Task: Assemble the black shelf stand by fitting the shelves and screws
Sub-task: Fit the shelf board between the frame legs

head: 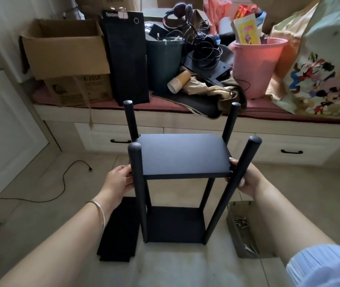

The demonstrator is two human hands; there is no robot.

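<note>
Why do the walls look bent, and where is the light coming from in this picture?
Head view: the wide-angle lens bows the cabinets and floor at the edges; daylight comes from behind the clutter on the bench, making the pink bucket glow; the black shelf gripped by the left hand and right hand stays matte, without glare; the lower shelf is in shadow.

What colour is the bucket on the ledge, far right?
Pink bucket, seen in the head view.
</note>
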